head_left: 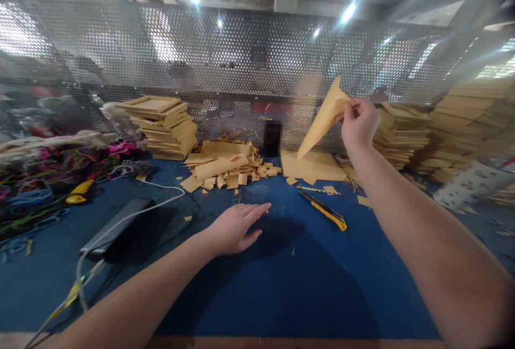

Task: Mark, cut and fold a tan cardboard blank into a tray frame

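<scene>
My right hand (360,123) is raised above the table and pinches the edge of a yellow-brown paper sheet (324,118), which hangs tilted down to the left. Below it a flat stack of the same paper (316,169) lies on the table. My left hand (237,228) is over the blue tabletop with its fingers stretched out and nothing in it. Between the hands lies a yellow-and-black utility knife (324,212). A heap of paper offcuts (225,164) sits just beyond my left hand, and part of a ruler-like clear strip (239,197) shows behind its fingers.
Stacks of folded paper trays (163,126) stand at the back left and more stacks (402,134) at the back right. A black power bank (116,228) with a white cable and tangled yarn (52,188) are at left. A perforated metal screen (225,53) runs behind.
</scene>
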A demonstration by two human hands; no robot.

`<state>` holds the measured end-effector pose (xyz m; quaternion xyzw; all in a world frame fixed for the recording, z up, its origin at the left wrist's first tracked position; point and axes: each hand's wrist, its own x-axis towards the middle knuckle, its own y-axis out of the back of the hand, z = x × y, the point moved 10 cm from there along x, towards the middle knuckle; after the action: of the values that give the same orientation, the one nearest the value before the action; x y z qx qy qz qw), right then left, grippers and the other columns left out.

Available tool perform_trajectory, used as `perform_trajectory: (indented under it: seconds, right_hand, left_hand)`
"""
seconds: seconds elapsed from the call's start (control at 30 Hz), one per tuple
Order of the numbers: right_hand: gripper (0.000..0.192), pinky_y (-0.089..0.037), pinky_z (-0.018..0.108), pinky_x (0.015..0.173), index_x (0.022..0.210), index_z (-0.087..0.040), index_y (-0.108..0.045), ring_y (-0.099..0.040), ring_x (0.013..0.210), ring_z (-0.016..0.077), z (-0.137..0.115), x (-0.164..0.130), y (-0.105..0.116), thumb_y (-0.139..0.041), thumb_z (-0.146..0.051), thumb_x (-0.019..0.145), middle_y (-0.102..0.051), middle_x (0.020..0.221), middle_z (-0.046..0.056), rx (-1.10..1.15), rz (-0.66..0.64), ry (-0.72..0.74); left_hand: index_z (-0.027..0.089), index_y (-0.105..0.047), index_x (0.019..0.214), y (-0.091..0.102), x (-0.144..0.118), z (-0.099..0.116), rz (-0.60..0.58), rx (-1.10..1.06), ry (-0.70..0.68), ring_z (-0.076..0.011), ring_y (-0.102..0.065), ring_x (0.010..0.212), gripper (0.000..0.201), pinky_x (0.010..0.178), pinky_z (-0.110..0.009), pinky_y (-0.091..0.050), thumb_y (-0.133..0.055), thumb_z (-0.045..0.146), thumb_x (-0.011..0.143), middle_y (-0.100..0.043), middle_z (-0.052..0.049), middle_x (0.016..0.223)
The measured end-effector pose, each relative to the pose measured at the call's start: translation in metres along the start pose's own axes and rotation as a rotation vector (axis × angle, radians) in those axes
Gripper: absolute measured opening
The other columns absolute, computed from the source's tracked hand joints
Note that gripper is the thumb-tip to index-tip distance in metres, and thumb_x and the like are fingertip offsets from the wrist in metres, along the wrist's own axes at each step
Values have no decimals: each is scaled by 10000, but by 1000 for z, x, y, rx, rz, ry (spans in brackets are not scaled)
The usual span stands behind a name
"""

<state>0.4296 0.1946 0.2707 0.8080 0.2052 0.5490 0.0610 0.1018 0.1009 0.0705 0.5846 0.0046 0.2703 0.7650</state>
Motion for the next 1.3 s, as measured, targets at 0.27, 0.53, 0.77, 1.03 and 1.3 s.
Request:
perform_trajectory:
  seconds: [0.27, 0.53, 0.77, 1.03, 1.3]
  right_hand:
    - [144, -587, 377, 760, 917, -261, -505, -708, 848, 200, -81, -55, 35, -586, -370, 866, -653, 879, 10, 983, -184, -231]
    - [209, -592, 375, 729, 800, -252, -539, -690, 682, 188, -29, -208, 11, -707, -377, 799, -663, 733, -11, 1149, -365, -757]
    - [298, -516, 301, 596, 697, -223, -496, -626, 600, 167, -8, -253, -3, -721, -390, 798, -641, 674, -19, 986, -628, -776]
    - [237, -447, 250, 575, 691, -196, -555, -534, 594, 126, -11, -244, 3, -713, -338, 797, -574, 657, -18, 1036, -701, -704]
    - [218, -263, 159, 412, 893, -202, -625, -454, 531, 77, -1, -242, -1, -738, -312, 743, -596, 731, -14, 1044, -661, -798]
  left_hand:
    - [270, -235, 1483, 19, -4, -30, 284, -728, 219, -223, -601, 1071, 638, 891, -395, -494, -534, 401, 935, -451, -129, 1409]
    - [170, -560, 1287, 21, -15, -73, 505, -1444, 408, -374, -526, 1228, 758, 943, -516, -492, -505, 756, 810, -552, -161, 1348]
    - [123, -629, 1181, 20, -28, -100, 650, -1309, 550, -334, -621, 1114, 581, 979, -467, -489, -837, 359, 693, -668, -147, 1178]
    - [151, -656, 1169, 31, -30, -103, 696, -1218, 557, -336, -584, 1174, 533, 1006, -445, -475, -823, 365, 710, -645, -132, 1237]
    - [160, -667, 1147, 20, -25, -97, 596, -1268, 566, -344, -612, 1135, 527, 956, -442, -517, -833, 353, 686, -667, -133, 1192]
